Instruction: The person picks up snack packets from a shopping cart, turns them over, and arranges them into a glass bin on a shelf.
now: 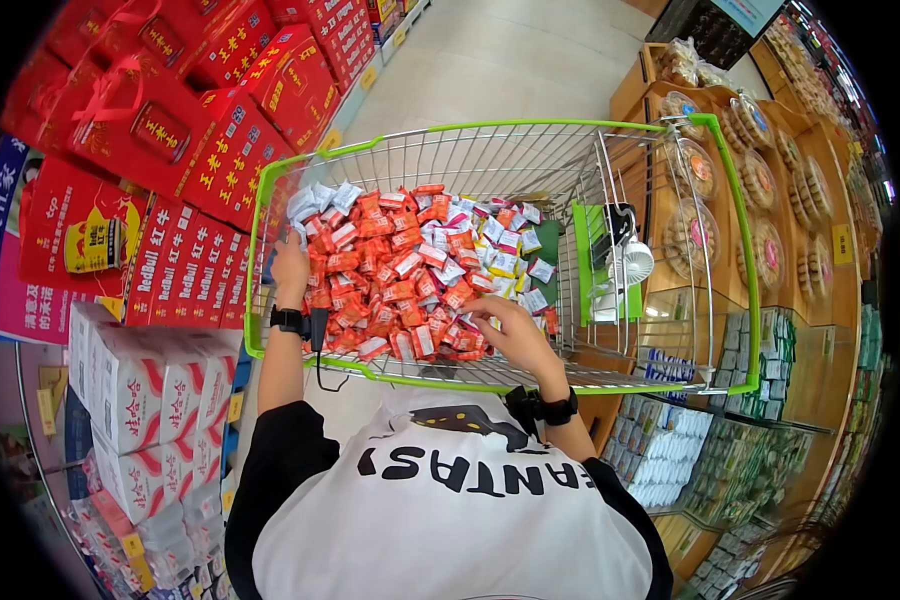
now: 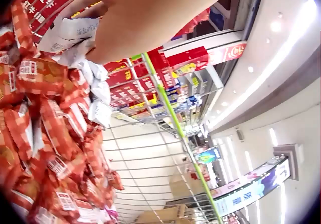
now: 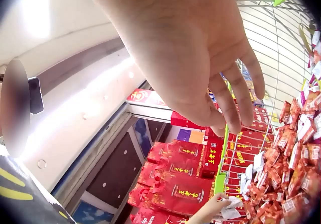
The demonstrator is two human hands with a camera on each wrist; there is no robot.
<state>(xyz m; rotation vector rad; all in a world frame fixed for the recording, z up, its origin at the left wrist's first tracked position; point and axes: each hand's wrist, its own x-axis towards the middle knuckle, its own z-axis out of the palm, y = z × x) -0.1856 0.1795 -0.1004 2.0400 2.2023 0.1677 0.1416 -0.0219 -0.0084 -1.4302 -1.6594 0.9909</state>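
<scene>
Over at nine o'clock in the shopping cart [image 1: 530,122], the left hand [image 1: 290,268] has its fingers pinching a white packet [image 2: 72,33], right at the edge of a big heap of orange packets [image 1: 378,275], with more white packets [image 1: 322,198] bunched at the heap's ten o'clock! Down at five o'clock, the right hand [image 1: 515,335] is over the heap, its fingers loosely bent and grasping nothing, though whether they touch the wrappers I can't tell. Out at three o'clock sits a small white fan [image 1: 632,262], and beyond the cart at ten o'clock, red boxes [image 1: 235,160] stand stacked.
</scene>
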